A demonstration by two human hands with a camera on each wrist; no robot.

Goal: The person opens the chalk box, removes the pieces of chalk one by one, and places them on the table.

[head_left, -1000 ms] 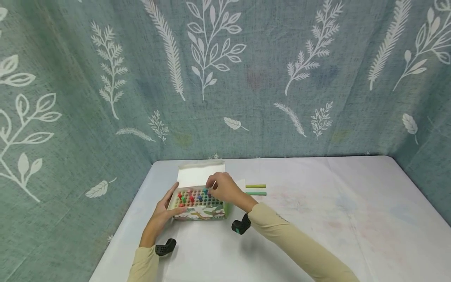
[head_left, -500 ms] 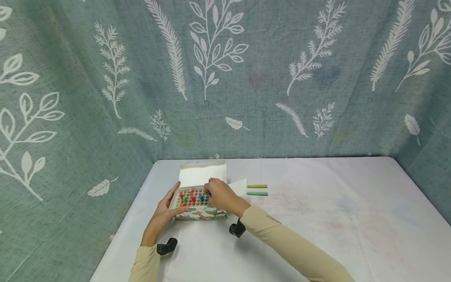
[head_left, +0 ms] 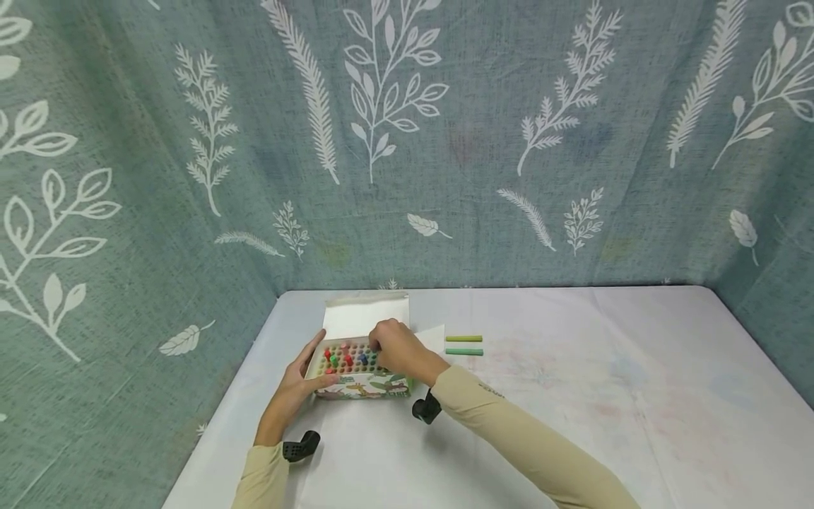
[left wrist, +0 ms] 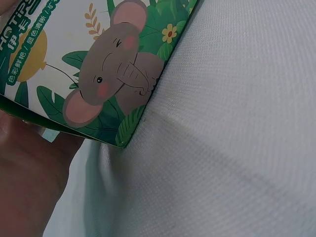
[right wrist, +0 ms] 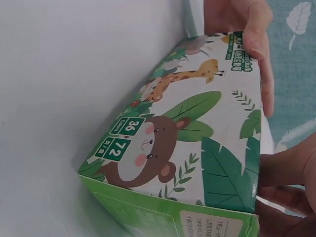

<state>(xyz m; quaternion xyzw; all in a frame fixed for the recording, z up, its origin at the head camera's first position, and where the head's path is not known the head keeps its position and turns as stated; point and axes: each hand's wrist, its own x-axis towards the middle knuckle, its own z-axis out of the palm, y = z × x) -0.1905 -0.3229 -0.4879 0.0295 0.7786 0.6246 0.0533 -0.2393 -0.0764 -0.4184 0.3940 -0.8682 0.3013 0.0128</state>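
Note:
A cardboard chalk box (head_left: 361, 387) with animal pictures stands on the table, its holed insert facing up. Several coloured chalk sticks (head_left: 348, 360) poke out of the holes. At the box's left end, my left hand (head_left: 296, 378) grips it, thumb along the front and fingers on the side. The left wrist view shows a printed elephant on the box (left wrist: 106, 69). My right hand (head_left: 402, 352) reaches over the right half of the insert with bent fingers pointing down. Its fingertips are hidden, and I cannot tell whether they pinch a stick.
The white lid (head_left: 367, 318) stands raised behind the box, and a white side flap (head_left: 432, 338) sticks out to the right. A yellow chalk stick (head_left: 464, 338) and a green chalk stick (head_left: 464, 351) lie beside it. A patterned curtain (head_left: 470, 233) hangs behind the table.
My right hand has lowered toward the insert and now covers the teal stick seen near its fingertips a second ago. The left hand keeps its grip on the box.

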